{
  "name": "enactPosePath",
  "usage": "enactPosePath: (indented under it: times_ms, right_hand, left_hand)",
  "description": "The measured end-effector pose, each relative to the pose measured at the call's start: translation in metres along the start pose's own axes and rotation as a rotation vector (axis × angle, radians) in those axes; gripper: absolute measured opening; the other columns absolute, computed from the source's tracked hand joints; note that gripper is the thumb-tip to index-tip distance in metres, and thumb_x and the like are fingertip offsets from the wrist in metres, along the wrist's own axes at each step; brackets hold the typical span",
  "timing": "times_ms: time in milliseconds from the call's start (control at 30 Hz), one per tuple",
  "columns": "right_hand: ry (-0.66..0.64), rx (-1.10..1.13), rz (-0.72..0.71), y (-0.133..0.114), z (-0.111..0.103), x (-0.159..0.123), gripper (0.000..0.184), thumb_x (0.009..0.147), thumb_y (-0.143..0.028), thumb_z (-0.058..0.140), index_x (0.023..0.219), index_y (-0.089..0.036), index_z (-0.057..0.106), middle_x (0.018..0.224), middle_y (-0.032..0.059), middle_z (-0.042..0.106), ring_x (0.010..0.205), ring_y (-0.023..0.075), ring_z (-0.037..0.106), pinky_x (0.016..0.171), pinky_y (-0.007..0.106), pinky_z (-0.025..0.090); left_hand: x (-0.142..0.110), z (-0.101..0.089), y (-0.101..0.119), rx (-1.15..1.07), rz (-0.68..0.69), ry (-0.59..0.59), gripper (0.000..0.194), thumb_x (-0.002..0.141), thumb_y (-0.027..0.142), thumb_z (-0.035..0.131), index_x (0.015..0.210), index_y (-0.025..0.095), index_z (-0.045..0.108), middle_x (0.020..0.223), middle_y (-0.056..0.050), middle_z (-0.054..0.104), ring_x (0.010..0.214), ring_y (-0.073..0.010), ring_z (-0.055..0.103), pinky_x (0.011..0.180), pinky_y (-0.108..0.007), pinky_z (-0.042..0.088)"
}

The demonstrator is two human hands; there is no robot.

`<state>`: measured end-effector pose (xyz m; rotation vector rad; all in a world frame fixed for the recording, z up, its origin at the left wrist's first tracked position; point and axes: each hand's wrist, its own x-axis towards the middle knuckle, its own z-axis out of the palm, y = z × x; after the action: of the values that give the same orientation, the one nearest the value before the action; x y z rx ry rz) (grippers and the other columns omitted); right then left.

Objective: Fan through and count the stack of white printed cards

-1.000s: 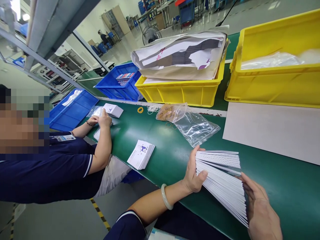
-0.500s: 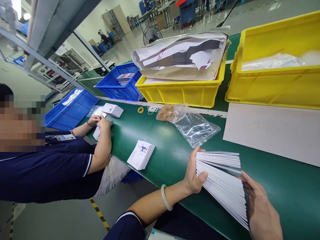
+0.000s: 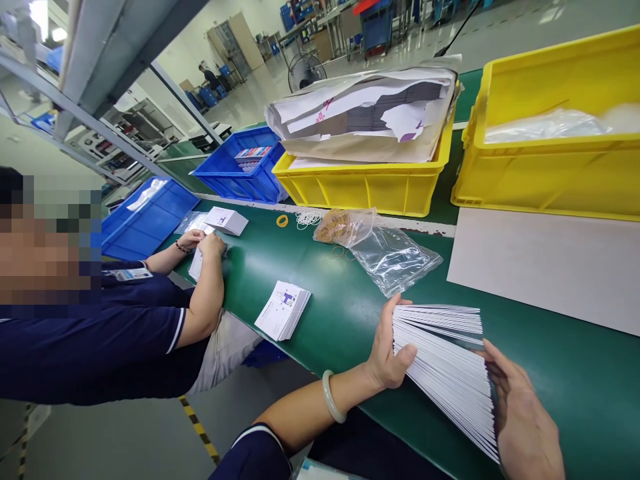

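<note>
A thick fanned stack of white cards (image 3: 445, 367) lies on edge over the green table (image 3: 350, 313) near its front edge. My left hand (image 3: 387, 350) grips the stack's left end, thumb on its lower sheets. My right hand (image 3: 520, 420) closes on the stack's right end. A smaller pile of printed cards (image 3: 283, 309) rests on the table to the left, apart from both hands.
A co-worker in a dark blue shirt (image 3: 125, 327) sits at left, handling cards (image 3: 196, 264). A clear bag (image 3: 395, 257) and a bag of rubber bands (image 3: 340, 227) lie ahead. Two yellow bins (image 3: 365, 183) (image 3: 550, 173), blue bins (image 3: 235, 173) and a grey board (image 3: 545, 263) stand behind.
My hands and the fanned stack have barely shifted. The co-worker's hands have moved slightly over their own cards.
</note>
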<state>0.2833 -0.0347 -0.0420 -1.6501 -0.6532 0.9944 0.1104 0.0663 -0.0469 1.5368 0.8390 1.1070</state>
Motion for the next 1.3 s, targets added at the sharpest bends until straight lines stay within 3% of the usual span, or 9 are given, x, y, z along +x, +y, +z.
enactPosePath:
  times_ms: [133,300,433,567,667,867,1167,1300]
  right_hand:
    - [0.035,0.032,-0.028,0.002,0.002,0.000,0.082,0.081,-0.092,0.052,0.118,-0.020,0.064,0.140,0.0157,0.058,0.135,0.0408,0.049,0.114,0.063,0.036]
    - [0.020,0.018,-0.036,-0.010,0.008,0.011,0.092,0.083,-0.092,0.047,0.138,-0.020,0.057,0.126,0.0134,0.062,0.128,0.0394,0.053,0.113,0.062,0.036]
    - [-0.015,-0.059,-0.027,-0.010,0.004,0.010,0.089,0.084,-0.090,0.048,0.138,-0.020,0.062,0.133,0.0140,0.059,0.130,0.0429,0.050,0.105,0.058,0.044]
    - [0.022,-0.032,-0.053,-0.006,0.003,0.002,0.080,0.087,-0.087,0.048,0.127,-0.020,0.065,0.142,0.0142,0.056,0.134,0.0421,0.048,0.112,0.059,0.039]
    - [0.035,0.031,-0.072,-0.009,0.008,0.001,0.077,0.086,-0.088,0.049,0.119,-0.020,0.064,0.138,0.0150,0.059,0.133,0.0400,0.050,0.115,0.061,0.036]
    - [-0.005,0.054,-0.042,-0.016,0.014,0.011,0.088,0.086,-0.089,0.048,0.141,-0.020,0.056,0.127,0.0124,0.060,0.132,0.0363,0.050,0.118,0.062,0.031]
    - [0.052,0.013,-0.066,-0.014,0.006,0.008,0.080,0.082,-0.092,0.050,0.114,-0.020,0.065,0.138,0.0162,0.059,0.133,0.0394,0.051,0.116,0.064,0.035]
    - [-0.012,-0.013,-0.076,-0.006,0.003,0.020,0.082,0.086,-0.089,0.046,0.137,-0.024,0.057,0.127,0.0131,0.064,0.125,0.0379,0.056,0.110,0.068,0.038]
  left_hand:
    - [0.000,0.000,0.001,0.000,-0.010,0.004,0.090,0.091,0.071,0.049,0.155,0.014,0.025,0.144,-0.020,0.050,0.127,-0.0373,0.053,0.112,-0.058,0.040]
    - [0.000,-0.001,0.002,0.035,-0.029,0.003,0.089,0.091,0.072,0.048,0.156,0.014,0.025,0.144,-0.020,0.051,0.128,-0.0375,0.053,0.112,-0.058,0.040]
    - [0.001,-0.001,0.002,0.034,-0.009,0.004,0.089,0.091,0.072,0.048,0.156,0.014,0.025,0.144,-0.019,0.052,0.127,-0.0368,0.054,0.112,-0.056,0.042]
    - [0.000,0.000,0.000,0.009,-0.002,0.011,0.088,0.092,0.071,0.048,0.156,0.015,0.025,0.143,-0.019,0.052,0.127,-0.0365,0.054,0.111,-0.056,0.042]
    - [0.000,0.000,-0.001,0.006,-0.008,0.012,0.088,0.093,0.070,0.048,0.156,0.014,0.025,0.144,-0.020,0.051,0.127,-0.0369,0.054,0.112,-0.057,0.041]
    - [0.001,-0.001,0.002,0.031,0.003,0.009,0.088,0.092,0.071,0.048,0.155,0.014,0.026,0.142,-0.019,0.053,0.126,-0.0358,0.055,0.111,-0.055,0.043]
    - [0.000,0.000,-0.002,-0.007,0.024,0.008,0.085,0.094,0.069,0.050,0.157,0.016,0.026,0.143,-0.018,0.051,0.127,-0.0361,0.054,0.111,-0.055,0.042]
    - [-0.001,-0.001,-0.002,-0.020,0.013,0.009,0.086,0.094,0.069,0.050,0.157,0.016,0.026,0.144,-0.018,0.051,0.127,-0.0366,0.053,0.111,-0.056,0.041]
